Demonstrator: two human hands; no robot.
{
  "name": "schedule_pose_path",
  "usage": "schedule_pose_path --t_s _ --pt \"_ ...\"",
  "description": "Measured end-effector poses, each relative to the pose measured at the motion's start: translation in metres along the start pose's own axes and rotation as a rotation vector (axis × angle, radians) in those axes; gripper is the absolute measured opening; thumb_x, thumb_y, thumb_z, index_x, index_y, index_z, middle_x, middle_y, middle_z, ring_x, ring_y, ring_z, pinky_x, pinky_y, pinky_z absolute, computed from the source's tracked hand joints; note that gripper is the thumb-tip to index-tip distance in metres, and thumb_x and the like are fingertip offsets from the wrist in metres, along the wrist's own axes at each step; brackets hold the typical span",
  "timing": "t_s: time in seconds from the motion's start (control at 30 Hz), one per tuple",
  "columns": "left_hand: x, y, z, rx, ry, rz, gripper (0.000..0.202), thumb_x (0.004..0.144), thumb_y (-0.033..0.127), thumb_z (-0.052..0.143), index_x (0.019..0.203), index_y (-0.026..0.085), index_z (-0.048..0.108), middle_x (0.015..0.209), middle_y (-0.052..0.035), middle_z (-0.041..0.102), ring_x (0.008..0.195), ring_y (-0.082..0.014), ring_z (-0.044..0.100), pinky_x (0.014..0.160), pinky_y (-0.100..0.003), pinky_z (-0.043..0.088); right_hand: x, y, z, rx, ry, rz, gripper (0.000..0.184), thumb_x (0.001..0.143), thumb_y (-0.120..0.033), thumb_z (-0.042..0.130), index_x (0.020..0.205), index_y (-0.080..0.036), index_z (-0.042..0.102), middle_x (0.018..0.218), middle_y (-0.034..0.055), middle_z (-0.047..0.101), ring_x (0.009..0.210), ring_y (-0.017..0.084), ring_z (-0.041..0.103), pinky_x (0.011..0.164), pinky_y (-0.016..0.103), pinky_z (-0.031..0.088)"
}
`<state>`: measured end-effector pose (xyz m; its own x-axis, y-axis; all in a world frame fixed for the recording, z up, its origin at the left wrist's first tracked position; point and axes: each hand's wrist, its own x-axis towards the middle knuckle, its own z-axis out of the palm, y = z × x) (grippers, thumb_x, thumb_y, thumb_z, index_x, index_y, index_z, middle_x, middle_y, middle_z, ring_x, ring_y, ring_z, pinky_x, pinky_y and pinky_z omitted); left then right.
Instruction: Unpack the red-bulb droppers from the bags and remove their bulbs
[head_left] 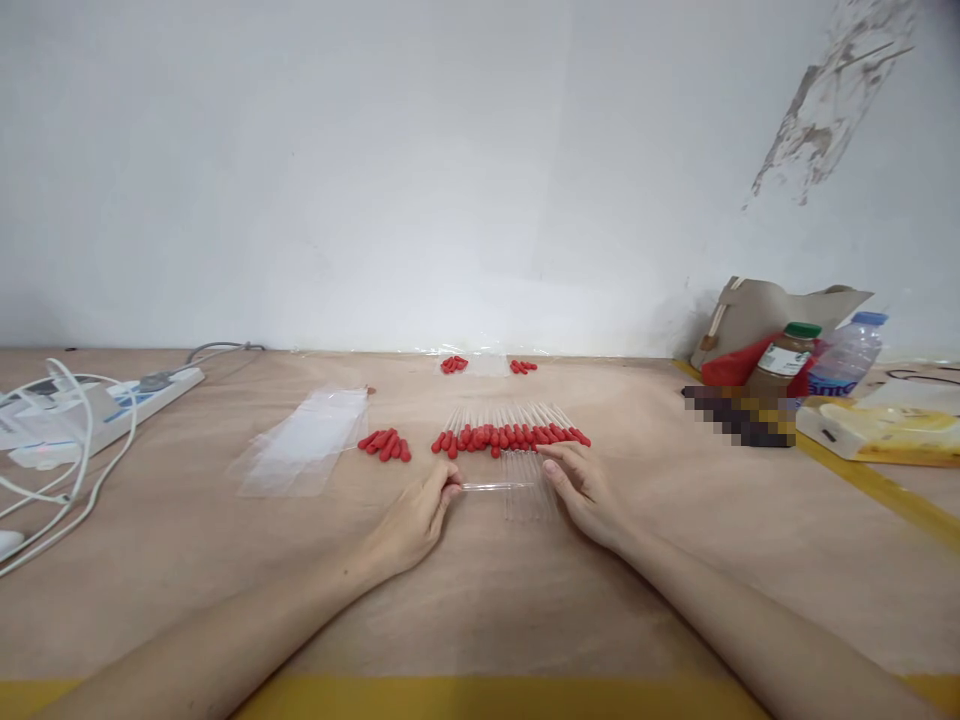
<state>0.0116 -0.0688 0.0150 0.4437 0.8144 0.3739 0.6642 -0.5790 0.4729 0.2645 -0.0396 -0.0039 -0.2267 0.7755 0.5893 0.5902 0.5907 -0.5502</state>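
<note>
My left hand (424,505) is closed in a pinch on one end of a clear glass dropper tube (484,487), held level and pointing right. My right hand (589,492) is at the other end, thumb and fingers apart, with fingertips beside the lower edge of a row of droppers with red rubber bulbs (501,437). Those droppers lie side by side, bulbs toward me and thin tips toward the wall. Under and beside my right fingers lie several bare clear tubes (517,505). A small pile of loose red bulbs (385,444) lies left of the row.
Clear plastic bags (307,445) lie stacked at left. By the wall are a clear bag (487,365) and two little groups of red bulbs (454,365). A power strip (112,415) with white cables is far left. Bottles (780,360), a cloth bag (750,310) and a yellow pack (885,430) stand right.
</note>
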Motion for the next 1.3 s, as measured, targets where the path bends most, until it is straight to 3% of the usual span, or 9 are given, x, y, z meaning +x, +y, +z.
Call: schedule_pose_path --t_s 0.13,0.23,0.43,0.53,0.77,0.87,1.07,1.2,1.3 --pt "0.0 0.003 -0.001 -0.072 -0.02 0.023 0.015 0.09 0.023 0.029 0.1 0.02 0.04 0.09 -0.0034 0.052 0.082 -0.0149 0.051 0.075 -0.028 0.041 -0.001 -0.004 -0.002 0.005 -0.015 -0.076 0.029 0.087 -0.032 0.042 0.11 -0.019 0.054 0.107 0.008 0.055 0.103 0.018 0.049 0.088 0.034 0.04" --pt "0.001 0.003 0.001 -0.076 0.035 0.029 0.014 0.09 0.023 0.032 0.101 0.02 0.04 0.092 -0.0036 0.053 0.084 -0.0149 0.052 0.076 -0.028 0.042 -0.002 -0.012 -0.003 -0.044 -0.038 -0.23 0.029 0.085 -0.031 0.047 0.111 -0.02 0.054 0.106 0.0079 0.057 0.101 0.018 0.049 0.088 0.036 0.038" --pt "0.002 0.009 0.005 -0.086 0.098 0.12 0.012 0.089 0.024 0.039 0.098 0.02 0.046 0.088 -0.002 0.058 0.081 -0.0134 0.055 0.074 -0.026 0.042 -0.003 -0.029 0.004 -0.191 -0.071 -0.485 0.023 0.083 -0.027 0.052 0.104 -0.021 0.058 0.081 0.0021 0.064 0.085 0.016 0.051 0.091 0.041 0.029" --pt "0.002 0.012 0.006 -0.067 0.056 0.15 0.017 0.088 0.026 0.044 0.102 0.02 0.049 0.088 -0.0019 0.06 0.079 -0.0135 0.056 0.073 -0.026 0.043 -0.004 -0.031 0.007 -0.235 -0.057 -0.537 0.018 0.085 -0.024 0.048 0.097 -0.021 0.061 0.066 -0.0006 0.058 0.071 0.013 0.048 0.088 0.038 0.03" --pt "-0.001 0.01 0.003 0.06 0.016 0.242 0.018 0.088 0.026 0.043 0.082 0.017 0.058 0.074 -0.0029 0.058 0.071 -0.014 0.053 0.066 -0.025 0.042 -0.008 -0.034 0.005 -0.276 -0.02 -0.576 0.017 0.084 -0.02 0.046 0.077 -0.018 0.062 0.056 -0.0015 0.052 0.063 0.011 0.042 0.079 0.033 0.03" --pt "-0.006 -0.003 -0.004 0.086 0.063 0.211 0.022 0.089 0.026 0.04 0.077 0.017 0.056 0.07 -0.0026 0.055 0.066 -0.0129 0.051 0.061 -0.024 0.041 -0.008 -0.024 -0.003 -0.274 0.001 -0.514 0.019 0.084 -0.021 0.046 0.073 -0.019 0.062 0.055 -0.0013 0.053 0.062 0.012 0.043 0.079 0.033 0.029" --pt "-0.003 -0.022 -0.037 0.07 0.331 0.022 0.019 0.084 0.031 0.046 0.086 0.02 0.062 0.08 -0.0041 0.059 0.073 -0.015 0.054 0.066 -0.027 0.044 0.003 0.002 -0.016 -0.283 0.172 -0.113 0.022 0.084 -0.031 0.046 0.086 -0.022 0.066 0.069 0.0026 0.064 0.071 0.015 0.055 0.074 0.032 0.035" --pt "0.007 -0.038 -0.059 0.025 0.542 -0.248 0.029 0.081 0.037 0.046 0.096 0.021 0.063 0.095 -0.0056 0.057 0.089 -0.0192 0.056 0.08 -0.033 0.045 0.004 0.005 -0.015 -0.191 0.238 0.005 0.026 0.083 -0.032 0.044 0.091 -0.02 0.065 0.081 0.0055 0.066 0.073 0.017 0.059 0.069 0.029 0.043" --pt "0.009 -0.057 -0.07 -0.089 0.598 -0.413 0.033 0.077 0.038 0.049 0.101 0.02 0.062 0.098 -0.0054 0.057 0.089 -0.0199 0.058 0.082 -0.035 0.045 0.001 0.004 -0.014 -0.215 0.22 0.027 0.024 0.082 -0.028 0.044 0.089 -0.019 0.066 0.081 0.0056 0.066 0.073 0.017 0.058 0.069 0.029 0.044"
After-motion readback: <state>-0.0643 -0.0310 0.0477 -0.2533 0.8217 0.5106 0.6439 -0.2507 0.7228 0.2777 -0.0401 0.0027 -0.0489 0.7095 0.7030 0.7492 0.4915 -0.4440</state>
